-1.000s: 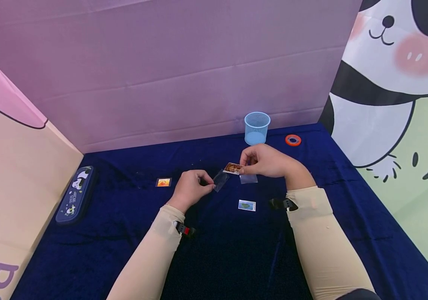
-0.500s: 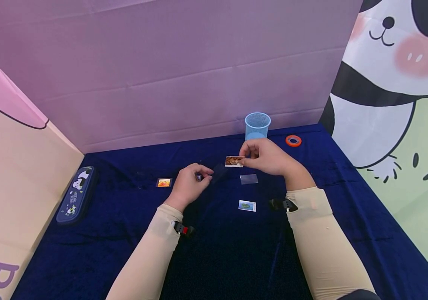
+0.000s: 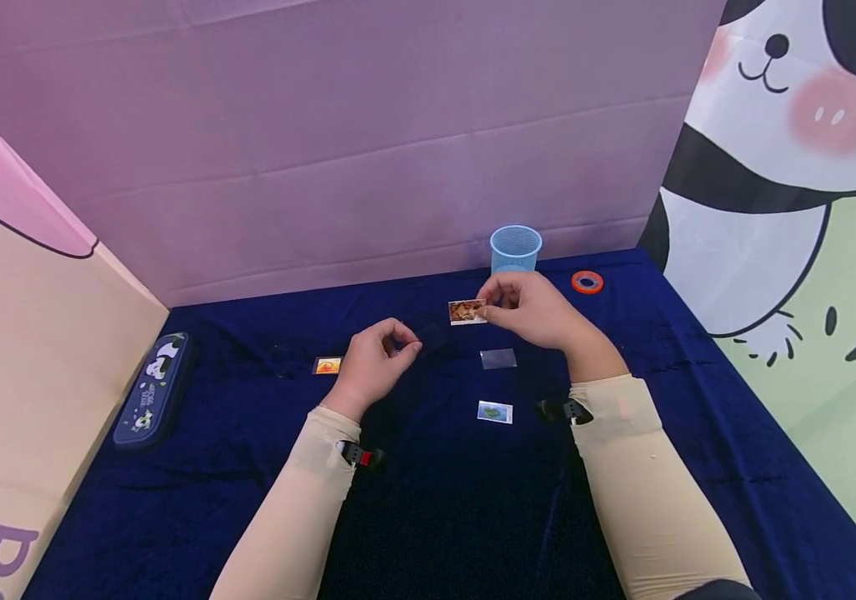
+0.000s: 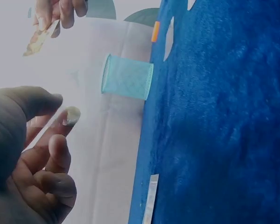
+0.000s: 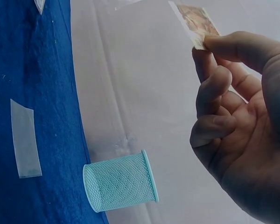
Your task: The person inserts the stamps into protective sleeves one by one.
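Observation:
My right hand (image 3: 528,308) pinches a brown-and-white stamp (image 3: 467,312) by its edge between thumb and fingertips, held up above the cloth. In the right wrist view the stamp (image 5: 196,21) shows its brown picture and pale border. To its left, my left hand (image 3: 375,362) pinches a clear plastic sleeve (image 3: 433,337) that barely shows against the dark cloth. The sleeve and stamp are apart. Below the right hand another clear sleeve (image 3: 498,358) lies flat, and a blue-green stamp (image 3: 495,412) lies nearer. An orange stamp in a dark-edged sleeve (image 3: 327,365) is partly behind the left hand.
A light blue mesh cup (image 3: 515,243) stands at the back by the wall, just behind the right hand. Right of it lies an orange-red ring (image 3: 587,282), like a tape roll. A dark blue panda case (image 3: 152,390) rests on the left of the blue cloth (image 3: 247,500).
Both hands have risen away from the near side. The stamp has moved up and away from the sleeve in the left hand, and the flat sleeve is now fully uncovered.

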Motion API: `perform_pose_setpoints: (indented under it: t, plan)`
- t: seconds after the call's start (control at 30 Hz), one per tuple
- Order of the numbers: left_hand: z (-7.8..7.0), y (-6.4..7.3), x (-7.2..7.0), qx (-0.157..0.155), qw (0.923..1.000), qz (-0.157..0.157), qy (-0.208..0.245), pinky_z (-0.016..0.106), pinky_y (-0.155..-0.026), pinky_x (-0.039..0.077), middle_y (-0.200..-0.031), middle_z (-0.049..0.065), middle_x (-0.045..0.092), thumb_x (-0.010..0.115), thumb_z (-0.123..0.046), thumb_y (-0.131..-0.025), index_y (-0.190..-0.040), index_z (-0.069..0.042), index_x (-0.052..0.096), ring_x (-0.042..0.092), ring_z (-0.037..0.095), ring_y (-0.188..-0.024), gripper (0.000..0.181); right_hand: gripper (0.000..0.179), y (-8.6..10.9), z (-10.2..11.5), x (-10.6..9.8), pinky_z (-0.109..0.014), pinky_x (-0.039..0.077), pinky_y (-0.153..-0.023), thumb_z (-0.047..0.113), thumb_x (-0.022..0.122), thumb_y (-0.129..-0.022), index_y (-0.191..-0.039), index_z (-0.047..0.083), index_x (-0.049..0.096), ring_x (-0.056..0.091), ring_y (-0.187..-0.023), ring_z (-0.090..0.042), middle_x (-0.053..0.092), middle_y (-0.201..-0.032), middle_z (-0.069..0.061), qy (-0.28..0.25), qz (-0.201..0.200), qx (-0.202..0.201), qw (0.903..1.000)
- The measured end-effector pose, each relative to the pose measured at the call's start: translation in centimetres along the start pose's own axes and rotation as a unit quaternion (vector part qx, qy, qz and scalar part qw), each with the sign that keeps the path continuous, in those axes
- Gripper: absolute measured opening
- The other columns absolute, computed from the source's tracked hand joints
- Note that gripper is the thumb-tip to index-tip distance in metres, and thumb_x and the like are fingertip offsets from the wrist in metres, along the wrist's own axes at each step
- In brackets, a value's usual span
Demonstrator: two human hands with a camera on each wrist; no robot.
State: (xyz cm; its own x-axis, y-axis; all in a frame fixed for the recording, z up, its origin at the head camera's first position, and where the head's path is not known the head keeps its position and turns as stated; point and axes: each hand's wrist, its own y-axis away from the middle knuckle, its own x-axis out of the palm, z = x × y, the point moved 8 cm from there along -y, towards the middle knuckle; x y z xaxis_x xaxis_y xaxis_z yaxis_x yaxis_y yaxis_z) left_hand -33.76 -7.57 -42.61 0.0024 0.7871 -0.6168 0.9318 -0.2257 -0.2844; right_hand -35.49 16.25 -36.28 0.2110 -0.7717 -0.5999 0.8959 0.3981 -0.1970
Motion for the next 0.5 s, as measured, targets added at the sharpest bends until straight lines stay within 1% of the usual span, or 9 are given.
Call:
perform_pose_setpoints:
  t: [0.13,0.23,0.37,0.5]
  plan:
    - [-0.6,-0.1,-0.5,0.009,0.9998,-0.012,0.015,0.034,-0.061,0.048,-0.099,-0.008,0.07,0.074,-0.021,-0.1,-0.105,-0.021,0.072,0.054,0.018,-0.069,0.005,0.011,0.0,-0.1,-0.2,-0.04,0.046,-0.065,0.021,0.075,-0.1,-0.109,0.015,0.075,0.055,-0.077,-0.029,0.068,-0.099,-0.007,0.004,-0.018,0.003,0.9998]
    - [-1.1,-0.2,-0.9,0.013,0.9993,-0.021,0.028,0.033,-0.058,0.047,-0.103,-0.007,0.072,0.074,-0.02,-0.101,-0.111,-0.018,0.075,0.053,0.019,-0.067,0.011,0.012,-0.1,0.0,-0.3,-0.04,0.045,-0.063,0.023,0.075,-0.1,-0.11,0.016,0.076,0.053,-0.075,-0.029,0.068,-0.098,-0.006,0.009,-0.029,0.003,0.9995]
    - [-1.6,-0.1,-1.5,0.01,0.9983,-0.029,0.051,0.031,-0.052,0.044,-0.101,-0.009,0.073,0.075,-0.02,-0.1,-0.117,-0.021,0.076,0.051,0.02,-0.062,0.017,0.013,-0.1,0.1,-0.4,-0.04,0.045,-0.062,0.023,0.075,-0.1,-0.11,0.016,0.076,0.053,-0.073,-0.029,0.067,-0.097,-0.006,0.015,-0.04,0.0,0.9991]
    - [-2.0,0.0,-2.2,0.012,0.9962,-0.038,0.078,0.03,-0.049,0.043,-0.102,-0.009,0.072,0.075,-0.021,-0.099,-0.115,-0.022,0.078,0.05,0.021,-0.059,0.016,0.012,0.0,0.2,-0.4,-0.04,0.046,-0.062,0.021,0.075,-0.1,-0.111,0.015,0.076,0.053,-0.074,-0.029,0.067,-0.098,-0.006,0.014,-0.045,0.001,0.9989]
